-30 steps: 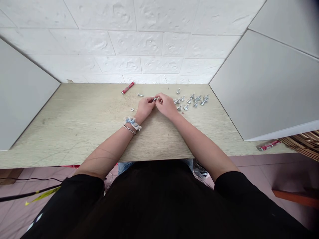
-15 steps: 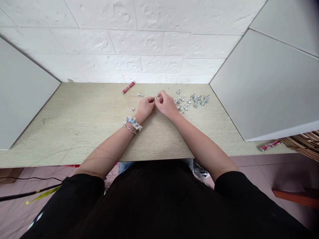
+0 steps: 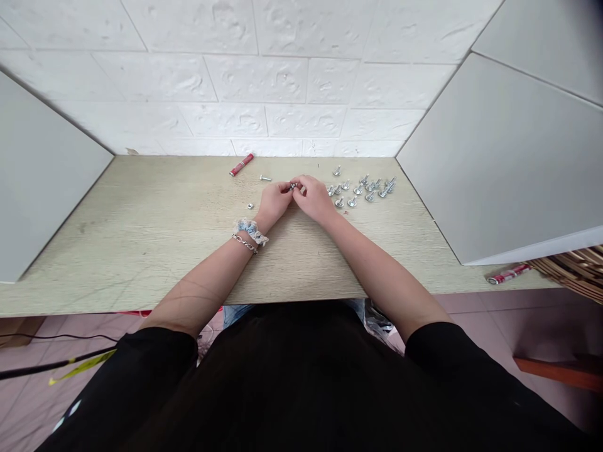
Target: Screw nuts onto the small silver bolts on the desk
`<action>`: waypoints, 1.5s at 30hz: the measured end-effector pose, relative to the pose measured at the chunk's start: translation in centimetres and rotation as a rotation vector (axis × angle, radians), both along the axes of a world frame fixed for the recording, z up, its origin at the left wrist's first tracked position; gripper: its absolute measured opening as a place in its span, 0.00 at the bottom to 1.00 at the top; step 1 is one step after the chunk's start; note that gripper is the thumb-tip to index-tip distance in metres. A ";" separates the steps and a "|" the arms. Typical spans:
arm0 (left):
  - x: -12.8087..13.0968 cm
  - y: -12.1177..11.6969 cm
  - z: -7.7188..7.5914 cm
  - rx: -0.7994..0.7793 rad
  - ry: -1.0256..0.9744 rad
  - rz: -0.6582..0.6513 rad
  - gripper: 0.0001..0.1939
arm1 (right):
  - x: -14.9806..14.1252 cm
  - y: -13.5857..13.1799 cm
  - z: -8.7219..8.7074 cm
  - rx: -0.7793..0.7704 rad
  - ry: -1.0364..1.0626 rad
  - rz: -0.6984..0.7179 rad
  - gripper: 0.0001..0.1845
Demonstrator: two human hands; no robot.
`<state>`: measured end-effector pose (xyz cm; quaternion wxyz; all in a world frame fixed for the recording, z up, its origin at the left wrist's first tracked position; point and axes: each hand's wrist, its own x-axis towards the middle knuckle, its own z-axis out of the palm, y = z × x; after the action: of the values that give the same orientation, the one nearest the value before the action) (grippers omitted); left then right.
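Note:
My left hand (image 3: 274,199) is closed, its fingertips pinching a small silver bolt (image 3: 293,186) mostly hidden by the fingers. Against the same bolt, the thumb and fingers of my right hand (image 3: 313,196) are pressed together, touching the left fingertips. Whether a nut is on it I cannot make out. A loose bolt (image 3: 266,178) lies just beyond my left hand, and a single nut (image 3: 250,206) lies to its left. To the right of my right hand, several bolts fitted with wide washers (image 3: 352,201) stand or lean in a loose group.
A red tube-shaped object (image 3: 242,164) lies near the white brick-patterned wall (image 3: 259,81). Grey panels (image 3: 509,157) bound the wooden tabletop (image 3: 155,232) on both sides. Another red tube (image 3: 509,274) lies at the front right beside a woven basket (image 3: 575,270).
The fingers of my right hand have shifted slightly and bent closer around the bolt, showing more of the metal. My left hand stays nearly in place.

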<state>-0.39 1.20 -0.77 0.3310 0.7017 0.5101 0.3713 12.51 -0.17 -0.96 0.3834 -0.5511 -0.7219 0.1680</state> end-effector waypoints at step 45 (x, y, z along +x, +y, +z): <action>0.0 -0.1 0.1 0.031 -0.010 -0.032 0.13 | 0.1 -0.2 0.2 -0.089 -0.019 -0.057 0.10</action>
<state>-0.37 1.08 -0.71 0.3284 0.7131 0.4913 0.3771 12.58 -0.37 -0.72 0.3562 -0.5895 -0.7013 0.1839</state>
